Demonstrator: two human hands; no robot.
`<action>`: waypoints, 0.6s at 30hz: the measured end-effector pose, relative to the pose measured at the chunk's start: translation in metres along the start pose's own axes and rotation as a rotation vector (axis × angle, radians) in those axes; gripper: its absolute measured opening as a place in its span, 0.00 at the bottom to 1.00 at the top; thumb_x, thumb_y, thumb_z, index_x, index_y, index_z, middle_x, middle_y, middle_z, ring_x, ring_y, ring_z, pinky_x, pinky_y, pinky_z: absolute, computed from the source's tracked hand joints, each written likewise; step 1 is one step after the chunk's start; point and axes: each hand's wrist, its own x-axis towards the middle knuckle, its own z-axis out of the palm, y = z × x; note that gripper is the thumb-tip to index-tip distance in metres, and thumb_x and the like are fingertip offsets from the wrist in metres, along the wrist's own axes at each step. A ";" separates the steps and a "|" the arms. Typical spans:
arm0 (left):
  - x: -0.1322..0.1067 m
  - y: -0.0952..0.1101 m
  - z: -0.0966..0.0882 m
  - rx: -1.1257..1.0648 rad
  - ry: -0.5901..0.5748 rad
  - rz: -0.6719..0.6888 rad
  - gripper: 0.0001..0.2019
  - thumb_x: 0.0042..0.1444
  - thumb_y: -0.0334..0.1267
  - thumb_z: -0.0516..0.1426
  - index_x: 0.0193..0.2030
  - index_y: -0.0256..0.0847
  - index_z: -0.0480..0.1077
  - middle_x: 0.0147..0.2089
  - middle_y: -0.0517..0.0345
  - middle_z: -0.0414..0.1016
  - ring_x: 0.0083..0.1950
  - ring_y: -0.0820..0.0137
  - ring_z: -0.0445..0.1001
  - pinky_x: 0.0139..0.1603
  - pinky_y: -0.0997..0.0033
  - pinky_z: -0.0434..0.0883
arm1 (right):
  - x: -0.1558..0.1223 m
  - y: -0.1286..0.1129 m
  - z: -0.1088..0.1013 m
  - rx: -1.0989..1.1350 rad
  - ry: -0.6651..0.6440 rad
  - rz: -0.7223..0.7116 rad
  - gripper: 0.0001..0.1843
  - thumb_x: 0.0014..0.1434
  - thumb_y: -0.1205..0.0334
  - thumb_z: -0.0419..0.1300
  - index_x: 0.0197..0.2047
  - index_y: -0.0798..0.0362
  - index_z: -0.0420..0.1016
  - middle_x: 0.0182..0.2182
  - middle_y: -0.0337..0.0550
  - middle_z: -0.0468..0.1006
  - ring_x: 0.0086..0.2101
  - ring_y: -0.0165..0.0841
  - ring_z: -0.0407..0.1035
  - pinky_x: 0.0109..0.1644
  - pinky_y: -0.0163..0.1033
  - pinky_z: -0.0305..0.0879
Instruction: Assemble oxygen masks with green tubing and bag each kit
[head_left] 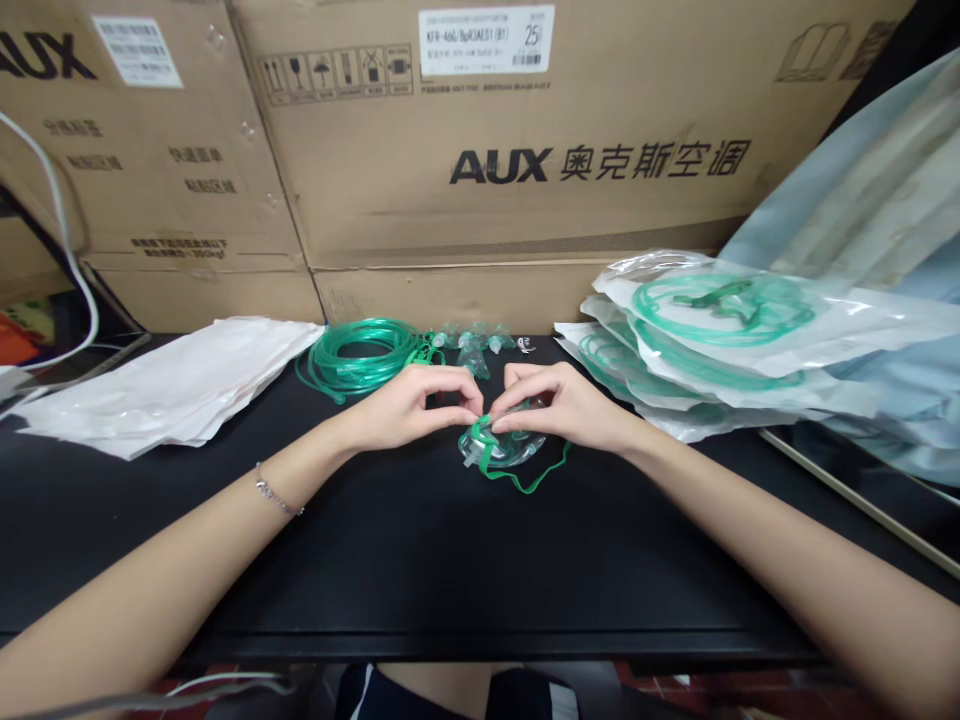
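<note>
A clear green-tinted oxygen mask (517, 452) is just above the black table in front of me, partly covered by my fingers. Its green elastic strap (534, 487) hangs in a loop toward me and to the right. My left hand (415, 405) pinches the strap at the mask's left edge, thumb against forefinger. Close beside it, my right hand (574, 408) is closed with its fingertips on the strap and the mask's rim. The two hands' fingertips nearly meet there, and the exact spot each one grips is small.
Behind my left hand lies a coil of green tubing (360, 355), with several small clear connectors (471, 345) to its right. White pouches (172, 375) are stacked at the left. Packed tubing sets (720, 320) pile up at the right. Large cardboard boxes (510, 230) stand behind the black table (480, 570).
</note>
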 end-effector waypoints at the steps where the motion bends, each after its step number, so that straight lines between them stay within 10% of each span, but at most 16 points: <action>1: 0.000 0.001 0.000 0.019 0.009 0.008 0.05 0.55 0.35 0.54 0.32 0.37 0.68 0.33 0.57 0.70 0.35 0.73 0.68 0.40 0.74 0.64 | 0.000 0.000 -0.001 0.004 -0.002 0.003 0.05 0.47 0.65 0.65 0.30 0.53 0.79 0.19 0.33 0.60 0.24 0.24 0.56 0.27 0.33 0.52; 12: 0.000 0.005 0.006 -0.056 -0.082 -0.163 0.05 0.55 0.36 0.53 0.33 0.36 0.67 0.33 0.58 0.70 0.32 0.74 0.66 0.36 0.75 0.64 | -0.001 0.001 0.001 -0.039 -0.025 0.028 0.05 0.45 0.64 0.66 0.29 0.55 0.79 0.20 0.33 0.61 0.24 0.24 0.56 0.26 0.33 0.52; 18: 0.000 0.009 0.008 0.170 -0.140 -0.034 0.06 0.60 0.34 0.47 0.35 0.37 0.62 0.33 0.59 0.65 0.34 0.75 0.63 0.37 0.76 0.62 | -0.001 0.005 0.000 0.046 -0.028 0.006 0.04 0.45 0.66 0.66 0.29 0.53 0.79 0.21 0.33 0.60 0.24 0.24 0.56 0.27 0.33 0.53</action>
